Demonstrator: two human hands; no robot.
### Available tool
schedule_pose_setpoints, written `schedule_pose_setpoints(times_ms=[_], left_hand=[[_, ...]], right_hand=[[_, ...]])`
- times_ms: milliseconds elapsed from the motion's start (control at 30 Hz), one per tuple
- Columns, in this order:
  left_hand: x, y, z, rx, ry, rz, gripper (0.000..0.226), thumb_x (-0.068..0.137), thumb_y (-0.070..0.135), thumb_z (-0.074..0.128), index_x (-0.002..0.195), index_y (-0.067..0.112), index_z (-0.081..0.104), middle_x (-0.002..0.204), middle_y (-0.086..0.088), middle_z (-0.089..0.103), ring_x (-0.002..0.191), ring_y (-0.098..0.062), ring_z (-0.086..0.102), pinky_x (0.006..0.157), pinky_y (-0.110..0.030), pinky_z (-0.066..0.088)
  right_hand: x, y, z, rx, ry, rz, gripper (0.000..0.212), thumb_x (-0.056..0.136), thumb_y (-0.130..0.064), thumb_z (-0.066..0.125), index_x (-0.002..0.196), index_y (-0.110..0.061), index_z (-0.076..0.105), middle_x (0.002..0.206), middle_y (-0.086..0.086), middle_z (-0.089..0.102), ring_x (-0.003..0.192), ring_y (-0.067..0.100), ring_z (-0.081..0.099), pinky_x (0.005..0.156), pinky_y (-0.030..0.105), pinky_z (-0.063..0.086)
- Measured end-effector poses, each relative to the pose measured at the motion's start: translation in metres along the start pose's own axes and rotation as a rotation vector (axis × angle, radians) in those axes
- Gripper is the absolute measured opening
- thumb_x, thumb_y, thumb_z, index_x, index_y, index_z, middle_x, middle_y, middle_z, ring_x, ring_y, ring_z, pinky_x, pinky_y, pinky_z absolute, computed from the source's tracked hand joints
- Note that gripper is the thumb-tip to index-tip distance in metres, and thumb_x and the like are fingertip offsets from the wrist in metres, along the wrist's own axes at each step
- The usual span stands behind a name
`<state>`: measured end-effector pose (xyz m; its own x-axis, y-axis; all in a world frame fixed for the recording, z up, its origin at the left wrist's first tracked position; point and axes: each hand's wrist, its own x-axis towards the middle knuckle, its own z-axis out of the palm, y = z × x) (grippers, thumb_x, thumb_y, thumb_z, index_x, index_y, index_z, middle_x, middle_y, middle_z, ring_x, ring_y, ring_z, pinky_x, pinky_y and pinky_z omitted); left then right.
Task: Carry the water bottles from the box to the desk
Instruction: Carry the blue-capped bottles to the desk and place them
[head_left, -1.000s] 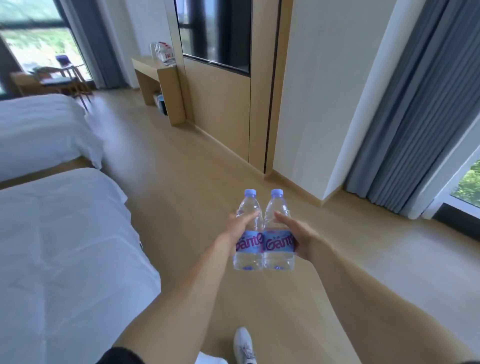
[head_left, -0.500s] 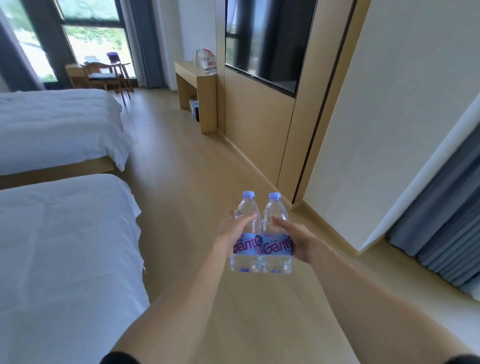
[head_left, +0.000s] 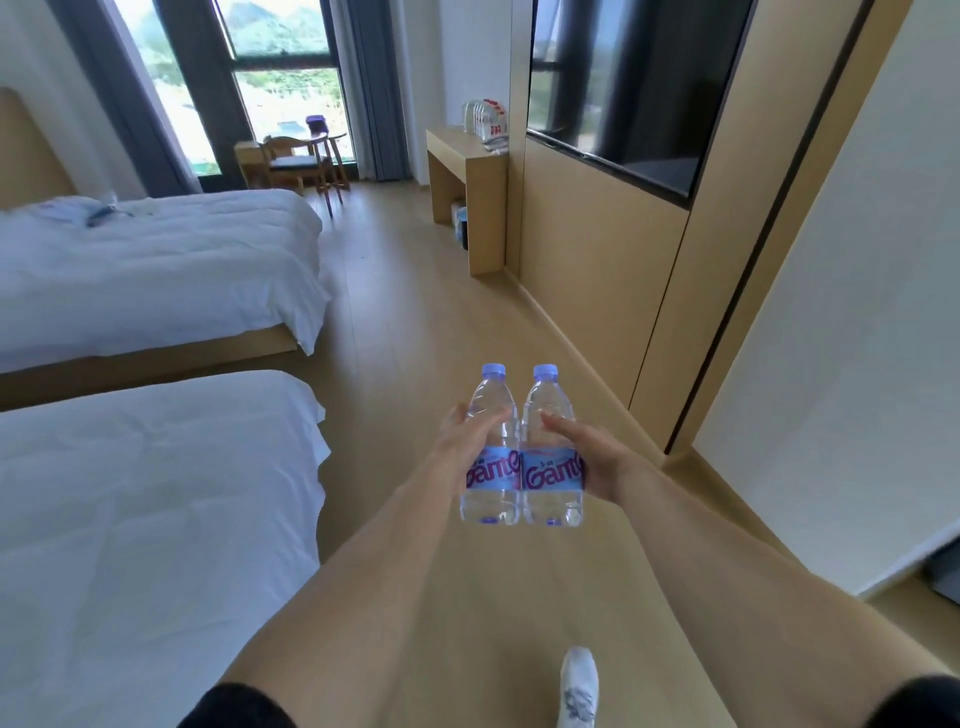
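Both arms extended forward and slightly down, forearms bare, converging toward the middle of the view. Left hand wraps the outer side of the left bottle; thumb laid across the clear shoulder, fingers hidden behind the bottle. Right hand wraps the outer side of the right bottle; thumb or forefinger extended flat along the upper body, remaining fingers out of sight behind. Each hand grips one bottle, so neither is free.

Bottles: held upright, side by side, sides touching between the two hands, in mid-air above the wooden floor. Clear plastic, filled with clear liquid, pale lilac screw caps on. Blue label band with magenta lettering around the lower middle of each, the labels level with each other. Bases sit below the hands, caps above the fingertips.

Surroundings relative to the hands: desk far ahead and slightly right of them, against the wall, with a group of similar bottles standing on its top. Two white beds to the left of the left arm, near bed and far bed. Wood wall panel ahead and right of the right hand. White shoe below the hands, between the forearms.
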<state>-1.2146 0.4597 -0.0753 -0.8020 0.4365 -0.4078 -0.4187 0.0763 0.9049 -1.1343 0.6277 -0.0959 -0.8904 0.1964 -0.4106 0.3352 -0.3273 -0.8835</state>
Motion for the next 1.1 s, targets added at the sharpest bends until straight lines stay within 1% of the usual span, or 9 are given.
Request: schedule_pose_setpoints(times_ms=[67, 167, 267, 367, 500, 567, 733, 967, 1100], left_hand=[[0.033, 0.013, 0.005, -0.009, 0.046, 0.016, 0.044, 0.08, 0.029, 0.082, 0.114, 0.014, 0.059, 0.112, -0.02, 0.07, 0.087, -0.038, 0.074, 0.082, -0.058, 0.06], [0.08, 0.036, 0.014, -0.02, 0.106, 0.025, 0.046, 0.079, 0.031, 0.082, 0.116, 0.016, 0.059, 0.114, -0.022, 0.07, 0.08, -0.035, 0.072, 0.077, -0.053, 0.06], [0.124, 0.062, 0.027, -0.026, 0.152, 0.027, 0.047, 0.079, 0.033, 0.082, 0.116, 0.016, 0.059, 0.117, -0.025, 0.069, 0.089, -0.039, 0.074, 0.083, -0.058, 0.06], [0.167, 0.087, 0.037, -0.027, 0.199, 0.037, 0.046, 0.08, 0.033, 0.081, 0.116, 0.014, 0.06, 0.124, -0.025, 0.064, 0.102, -0.044, 0.071, 0.088, -0.063, 0.057], [0.215, 0.112, 0.044, -0.054, 0.228, 0.052, 0.045, 0.083, 0.03, 0.079, 0.119, 0.013, 0.058, 0.123, -0.025, 0.067, 0.105, -0.045, 0.07, 0.09, -0.062, 0.056], [0.236, 0.122, 0.042, -0.066, 0.24, 0.052, 0.044, 0.084, 0.029, 0.079, 0.12, 0.013, 0.058, 0.122, -0.025, 0.067, 0.104, -0.045, 0.07, 0.09, -0.062, 0.056], [0.289, 0.145, 0.028, -0.078, 0.252, 0.038, 0.043, 0.087, 0.028, 0.078, 0.121, 0.012, 0.056, 0.121, -0.026, 0.067, 0.085, -0.036, 0.069, 0.087, -0.055, 0.057], [0.396, 0.185, -0.013, -0.085, 0.239, 0.049, 0.045, 0.085, 0.033, 0.08, 0.119, 0.014, 0.057, 0.116, -0.025, 0.07, 0.082, -0.035, 0.07, 0.087, -0.058, 0.059], [0.472, 0.223, -0.042, -0.079, 0.209, 0.061, 0.043, 0.085, 0.033, 0.08, 0.118, 0.016, 0.057, 0.115, -0.024, 0.07, 0.079, -0.033, 0.071, 0.083, -0.053, 0.06]], right_hand=[[0.037, -0.016, -0.009, -0.013, -0.044, -0.002, 0.055, 0.093, -0.04, 0.068, 0.135, -0.008, 0.057, 0.115, 0.019, 0.073, 0.106, 0.037, 0.071, 0.093, 0.049, 0.057], [0.092, -0.045, -0.023, -0.028, -0.112, 0.009, 0.054, 0.095, -0.04, 0.064, 0.138, -0.008, 0.056, 0.117, 0.02, 0.072, 0.108, 0.037, 0.07, 0.094, 0.049, 0.056], [0.141, -0.079, -0.039, -0.03, -0.159, 0.008, 0.051, 0.097, -0.037, 0.062, 0.138, -0.007, 0.055, 0.114, 0.02, 0.072, 0.1, 0.035, 0.072, 0.087, 0.046, 0.058], [0.187, -0.11, -0.054, -0.036, -0.189, 0.006, 0.048, 0.097, -0.036, 0.062, 0.137, -0.01, 0.055, 0.116, 0.021, 0.072, 0.104, 0.038, 0.07, 0.095, 0.05, 0.055], [0.241, -0.14, -0.063, -0.04, -0.231, 0.0, 0.043, 0.096, -0.036, 0.063, 0.131, -0.011, 0.058, 0.111, 0.019, 0.073, 0.098, 0.036, 0.072, 0.089, 0.047, 0.057], [0.267, -0.15, -0.064, -0.039, -0.241, 0.003, 0.047, 0.093, -0.037, 0.065, 0.131, -0.01, 0.058, 0.113, 0.021, 0.072, 0.1, 0.037, 0.071, 0.09, 0.048, 0.056], [0.331, -0.17, -0.058, -0.045, -0.278, 0.017, 0.058, 0.077, -0.042, 0.075, 0.124, -0.009, 0.062, 0.109, 0.019, 0.074, 0.094, 0.035, 0.073, 0.077, 0.042, 0.059], [0.442, -0.21, -0.037, -0.055, -0.291, 0.012, 0.054, 0.089, -0.038, 0.07, 0.132, -0.007, 0.057, 0.113, 0.023, 0.072, 0.098, 0.038, 0.072, 0.079, 0.044, 0.06], [0.517, -0.247, -0.019, -0.078, -0.277, -0.006, 0.056, 0.09, -0.037, 0.069, 0.134, -0.004, 0.056, 0.113, 0.024, 0.072, 0.097, 0.039, 0.072, 0.078, 0.044, 0.06]])
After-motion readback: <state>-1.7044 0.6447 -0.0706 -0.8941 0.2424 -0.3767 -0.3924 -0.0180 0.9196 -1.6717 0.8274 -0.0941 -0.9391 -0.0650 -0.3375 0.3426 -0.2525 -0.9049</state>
